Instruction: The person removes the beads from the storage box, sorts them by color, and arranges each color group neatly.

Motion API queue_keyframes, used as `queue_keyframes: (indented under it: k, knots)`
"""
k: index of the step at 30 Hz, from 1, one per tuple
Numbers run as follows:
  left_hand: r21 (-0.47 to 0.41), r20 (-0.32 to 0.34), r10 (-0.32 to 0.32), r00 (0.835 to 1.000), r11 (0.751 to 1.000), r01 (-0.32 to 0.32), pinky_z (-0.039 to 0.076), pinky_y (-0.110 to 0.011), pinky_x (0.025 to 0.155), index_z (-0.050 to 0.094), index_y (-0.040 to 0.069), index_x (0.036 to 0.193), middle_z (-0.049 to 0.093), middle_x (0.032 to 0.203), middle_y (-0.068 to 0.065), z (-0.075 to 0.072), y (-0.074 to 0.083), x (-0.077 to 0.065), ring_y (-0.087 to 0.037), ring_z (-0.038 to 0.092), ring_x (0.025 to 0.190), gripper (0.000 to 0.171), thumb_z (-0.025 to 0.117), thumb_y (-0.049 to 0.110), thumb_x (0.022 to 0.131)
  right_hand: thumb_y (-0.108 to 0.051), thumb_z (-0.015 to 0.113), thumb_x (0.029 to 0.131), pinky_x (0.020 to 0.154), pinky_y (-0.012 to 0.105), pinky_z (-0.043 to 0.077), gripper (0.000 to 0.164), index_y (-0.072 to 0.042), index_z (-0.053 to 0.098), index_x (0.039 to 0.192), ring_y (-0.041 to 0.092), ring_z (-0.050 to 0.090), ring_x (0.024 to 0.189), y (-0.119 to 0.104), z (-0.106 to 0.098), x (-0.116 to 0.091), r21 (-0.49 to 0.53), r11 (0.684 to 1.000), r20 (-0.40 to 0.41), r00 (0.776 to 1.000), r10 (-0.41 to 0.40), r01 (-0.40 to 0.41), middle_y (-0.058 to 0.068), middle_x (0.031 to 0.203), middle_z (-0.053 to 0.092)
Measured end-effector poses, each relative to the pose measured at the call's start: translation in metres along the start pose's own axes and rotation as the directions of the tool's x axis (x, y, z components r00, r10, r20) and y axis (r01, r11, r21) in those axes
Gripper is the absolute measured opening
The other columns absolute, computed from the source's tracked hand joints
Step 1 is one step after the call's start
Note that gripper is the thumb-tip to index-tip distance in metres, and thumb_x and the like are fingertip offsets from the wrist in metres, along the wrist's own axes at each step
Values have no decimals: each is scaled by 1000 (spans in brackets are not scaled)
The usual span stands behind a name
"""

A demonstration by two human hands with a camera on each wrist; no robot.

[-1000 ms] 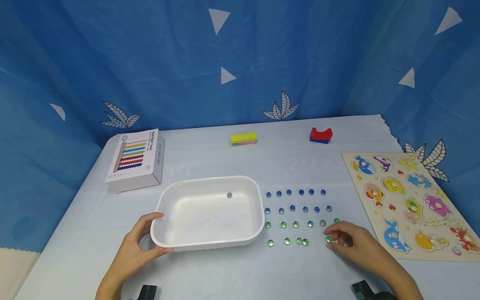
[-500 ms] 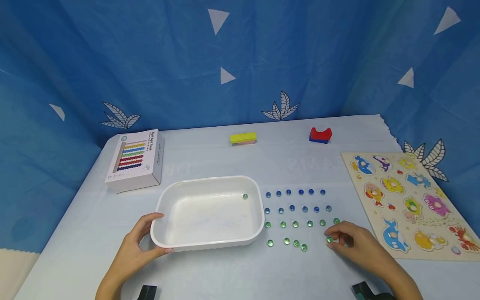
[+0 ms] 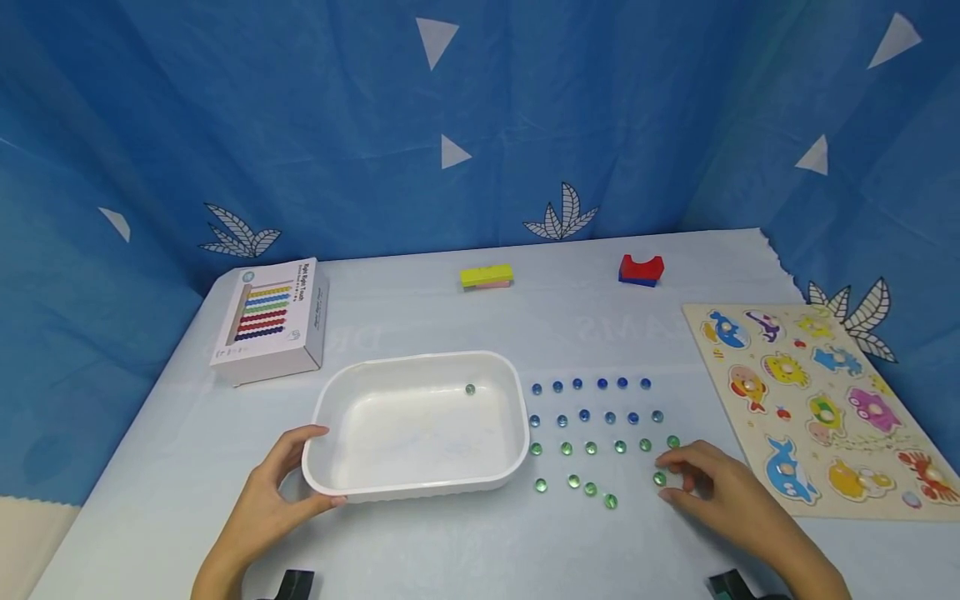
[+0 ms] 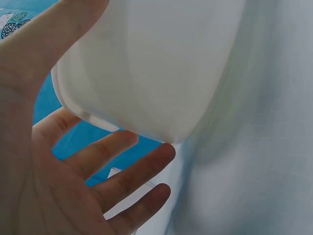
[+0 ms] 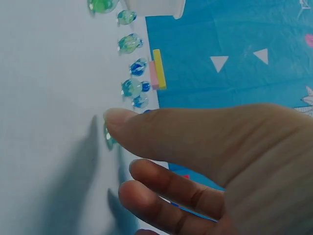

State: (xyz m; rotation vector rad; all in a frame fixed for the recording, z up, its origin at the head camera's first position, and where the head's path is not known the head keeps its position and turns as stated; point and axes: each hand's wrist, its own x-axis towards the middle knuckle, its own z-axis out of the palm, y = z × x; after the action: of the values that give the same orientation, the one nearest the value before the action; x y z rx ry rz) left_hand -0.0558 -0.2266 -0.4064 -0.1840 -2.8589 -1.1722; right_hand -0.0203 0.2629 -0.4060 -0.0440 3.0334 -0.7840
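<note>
The left hand [image 3: 279, 482] grips the left end of a white plastic basin [image 3: 408, 437], thumb at the near corner and forefinger over the rim. One pale green glass marble [image 3: 470, 389] lies inside the basin near the far wall. At the right, the right hand [image 3: 723, 496] holds its thumb and forefinger apart on either side of a green marble [image 3: 659, 479] that sits on the table. In the right wrist view the thumb [image 5: 142, 129] partly hides that marble. Two green marbles, one at the front [image 3: 611, 502], lie out of line in the nearest row.
Rows of blue marbles [image 3: 602, 384] and green marbles [image 3: 591, 448] lie right of the basin. A wooden animal puzzle board [image 3: 795, 392] is at the right. An abacus box [image 3: 273, 321], yellow block [image 3: 487, 275] and red block [image 3: 642, 268] stand farther back.
The right hand has drawn slightly right, its fingertips off the green marble. Two neighbouring green marbles have moved apart, one toward the front. The basin's marble rolled right, then back left.
</note>
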Motion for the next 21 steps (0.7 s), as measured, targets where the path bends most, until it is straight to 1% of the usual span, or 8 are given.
queue_keyframes:
  k: [2, 4, 6, 8, 10, 15, 17, 21]
  knots:
    - [6, 0, -1, 1000, 1000, 1, 41, -27, 86, 44, 26, 126, 47, 133, -2, 0, 0, 0, 22, 36, 104, 78, 84, 31, 58, -21, 80, 63, 59, 18, 39, 33, -23, 65, 93, -4, 42, 67, -4, 0, -4, 8, 999, -56, 998, -31, 31, -13, 78, 53]
    - [4, -1, -1, 1000, 1000, 1, 42, -30, 87, 44, 26, 126, 47, 133, -3, 0, 0, 0, 22, 35, 104, 78, 84, 31, 58, -15, 80, 61, 57, 17, 39, 34, -22, 66, 91, -4, 42, 65, -10, 2, -9, 31, 995, -131, 987, -95, 100, -14, 78, 54]
    - [-14, 1, -4, 1000, 1000, 4, 42, -39, 89, 44, 25, 125, 47, 133, -4, 1, 1, 0, 23, 34, 103, 78, 84, 31, 58, -11, 81, 60, 55, 16, 38, 34, -22, 66, 89, -5, 41, 64, -18, 7, -14, 54, 985, -196, 969, -150, 164, -17, 75, 52]
    - [-37, 4, -5, 1000, 999, 5, 41, -50, 89, 44, 24, 125, 46, 134, -6, 1, 1, 0, 23, 33, 103, 78, 84, 30, 58, -10, 80, 61, 54, 15, 36, 33, -22, 66, 89, -5, 40, 63, -26, 14, -19, 69, 977, -230, 957, -180, 200, -19, 73, 49]
    - [-60, 7, -6, 1000, 998, 7, 39, -56, 88, 44, 23, 125, 45, 134, -8, 1, 2, 0, 23, 33, 102, 78, 84, 30, 59, -13, 79, 64, 53, 14, 34, 32, -23, 66, 90, -6, 39, 62, -34, 22, -23, 78, 980, -231, 960, -161, 183, -21, 71, 45]
    - [-65, 9, -6, 1000, 998, 7, 39, -58, 89, 44, 23, 125, 45, 134, -8, 1, 3, 0, 23, 33, 102, 78, 84, 29, 59, -25, 78, 66, 51, 13, 32, 29, -27, 66, 92, -7, 35, 57, -49, 40, -26, 19, 1000, -183, 983, -20, 23, -22, 68, 42]
    - [-59, 9, -5, 1000, 998, 6, 39, -56, 89, 44, 23, 125, 46, 134, -8, 1, 3, 0, 23, 33, 102, 78, 84, 30, 58, -26, 79, 66, 49, 13, 32, 26, -28, 66, 89, -6, 34, 55, -52, 45, -25, -14, 1000, -186, 983, 1, -3, -22, 67, 42]
    - [-63, 12, -13, 1000, 998, 13, 38, -57, 89, 44, 23, 125, 45, 134, -8, 0, 3, 0, 23, 33, 102, 78, 84, 30, 59, -24, 78, 67, 47, 13, 32, 20, -29, 66, 83, -6, 33, 54, -53, 50, -24, -56, 998, -213, 977, -19, 7, -23, 66, 42]
